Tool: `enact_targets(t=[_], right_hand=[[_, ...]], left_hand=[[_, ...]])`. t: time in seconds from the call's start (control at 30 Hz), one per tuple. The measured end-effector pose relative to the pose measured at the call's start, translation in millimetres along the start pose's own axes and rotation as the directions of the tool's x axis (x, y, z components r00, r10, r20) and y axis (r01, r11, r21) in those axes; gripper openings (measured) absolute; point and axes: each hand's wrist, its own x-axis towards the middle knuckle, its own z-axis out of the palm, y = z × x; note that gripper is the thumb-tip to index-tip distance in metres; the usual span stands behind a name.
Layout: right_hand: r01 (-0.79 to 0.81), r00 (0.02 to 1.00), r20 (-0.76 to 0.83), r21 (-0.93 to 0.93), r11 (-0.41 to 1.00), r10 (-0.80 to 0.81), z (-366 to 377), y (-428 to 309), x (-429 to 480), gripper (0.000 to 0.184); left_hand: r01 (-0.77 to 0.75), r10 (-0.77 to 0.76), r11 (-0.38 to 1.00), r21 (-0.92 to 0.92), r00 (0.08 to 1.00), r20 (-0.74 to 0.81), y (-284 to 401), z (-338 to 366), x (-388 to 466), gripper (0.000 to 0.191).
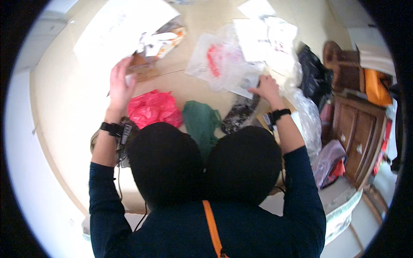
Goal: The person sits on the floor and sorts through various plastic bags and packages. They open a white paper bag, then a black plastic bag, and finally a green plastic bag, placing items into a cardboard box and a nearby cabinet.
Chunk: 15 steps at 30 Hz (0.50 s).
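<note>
My left hand (121,85) is raised at the left with its thumb apart from the fingers. Beside its fingertips is crumpled brown and clear packaging (145,66); a small pale patch shows by the thumb. My right hand (268,88) reaches down to the edge of a translucent plastic bag (222,61) with red print. Its thumb is close to the top of a black patterned plastic bag (240,113), and whether it pinches anything cannot be told. Between my hands lie a crumpled pink-red plastic bag (155,109) and a dark green bag (200,119).
White printed bags (274,38) lie at the upper right, next to a black plastic bag (314,75). Clear plastic wrap (306,119) runs beside my right forearm. Brown wooden furniture (358,138) stands at the right. Glare whitens the upper left. My black-clad knees (164,164) fill the near middle.
</note>
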Motion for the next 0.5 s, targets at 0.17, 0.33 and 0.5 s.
enact_targets(t=[0.17, 0.33, 0.5], right_hand=[[-0.263, 0.964, -0.098, -0.282, 0.923, 0.245, -5, -14, -2, 0.079], [0.290, 0.890, -0.359, -0.033, 0.956, -0.282, -36, -58, -16, 0.067], [0.895, 0.419, -0.045, 0.190, 0.404, -0.907, -40, -140, -50, 0.076]], left_hand=[[0.160, -0.159, 0.987, 0.021, 0.949, 0.272, -10, -28, -85, 0.045], [0.319, -0.345, 0.939, 0.132, 0.871, 0.350, -32, -46, -142, 0.061], [0.380, -0.499, 0.825, 0.418, 0.837, 0.223, -44, -55, -159, 0.072]])
